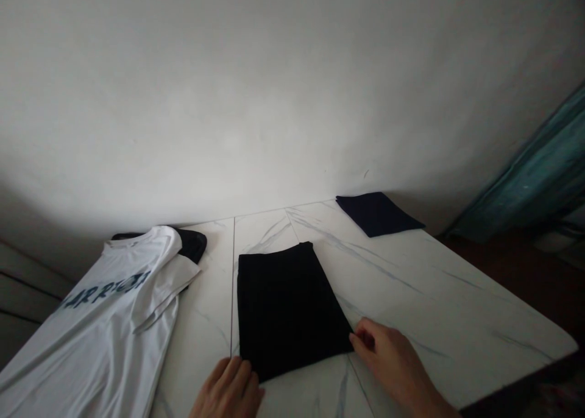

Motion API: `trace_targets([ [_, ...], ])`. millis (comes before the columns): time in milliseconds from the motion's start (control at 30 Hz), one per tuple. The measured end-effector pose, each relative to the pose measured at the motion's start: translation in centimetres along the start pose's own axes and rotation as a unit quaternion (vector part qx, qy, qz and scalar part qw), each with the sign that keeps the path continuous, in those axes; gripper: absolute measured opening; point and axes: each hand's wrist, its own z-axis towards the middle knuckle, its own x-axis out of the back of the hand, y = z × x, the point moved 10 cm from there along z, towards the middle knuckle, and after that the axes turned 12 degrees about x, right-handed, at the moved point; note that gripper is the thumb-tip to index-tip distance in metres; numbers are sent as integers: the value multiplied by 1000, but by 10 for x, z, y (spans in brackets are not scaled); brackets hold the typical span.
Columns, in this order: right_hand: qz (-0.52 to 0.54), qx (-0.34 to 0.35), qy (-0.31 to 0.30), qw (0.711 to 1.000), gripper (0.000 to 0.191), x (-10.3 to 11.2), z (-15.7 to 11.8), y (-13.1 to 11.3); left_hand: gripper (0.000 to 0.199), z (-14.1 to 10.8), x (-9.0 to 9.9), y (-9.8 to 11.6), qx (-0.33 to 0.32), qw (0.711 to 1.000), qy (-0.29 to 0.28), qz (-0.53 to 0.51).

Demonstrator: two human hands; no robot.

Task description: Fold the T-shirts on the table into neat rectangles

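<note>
A black folded garment [290, 308] lies flat on the white marbled table [393, 296] in front of me; its kind does not show. My left hand [228, 390] is at its near left corner, fingers curled over the edge and thumb hidden. At the near right corner, my right hand [388, 351] pinches the cloth between thumb and forefinger. The garment's far edge is slightly uneven, with a small raised bit at the far right corner.
To the left, a white T-shirt [119, 320] with dark lettering is spread over a dark garment [192, 242]. A dark navy folded cloth [381, 214] sits at the far right, near the wall [274, 101]. Teal fabric [525, 162] hangs beyond the table's right side.
</note>
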Motion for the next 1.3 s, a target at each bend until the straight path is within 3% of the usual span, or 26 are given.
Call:
trace_targets([
  [67, -13, 57, 51, 997, 21, 7, 10, -23, 20, 30, 0, 3, 31, 999, -9, -21],
  [133, -20, 153, 81, 985, 40, 5, 25, -58, 31, 64, -10, 5, 56, 998, -21, -27],
  [233, -41, 269, 23, 962, 59, -26, 41, -102, 48, 100, -44, 0, 101, 992, -75, -26],
  [300, -57, 295, -30, 953, 67, -50, 43, -110, 55, 106, -68, -5, 122, 985, -118, -32],
  [400, -64, 294, -65, 952, 71, -68, 39, -105, 57, 100, -86, -10, 127, 980, -144, -47],
  [500, -35, 287, -40, 956, 65, -56, 54, -97, 60, 94, -88, -13, 128, 979, -150, -49],
  [633, -10, 178, 65, 982, 40, -7, 130, -61, 61, 94, -86, -14, 133, 977, -158, -53],
  [733, -22, 72, 41, 996, 24, 5, 188, -28, 63, 96, -87, -14, 142, 973, -175, -59],
  [833, 3, 29, 10, 1000, 29, 2, 218, -10, 63, 95, -88, -14, 145, 969, -187, -64],
  [967, 66, 32, 10, 997, 24, -12, 227, -5, 62, 94, -88, -16, 148, 969, -183, -68],
  [1133, 178, 85, 65, 978, 16, -20, 230, -12, 62, 94, -89, -17, 148, 970, -180, -72],
  [1300, 266, 64, 77, 959, 26, -32, 233, -2, 61, 91, -89, -13, 158, 965, -189, -86],
])
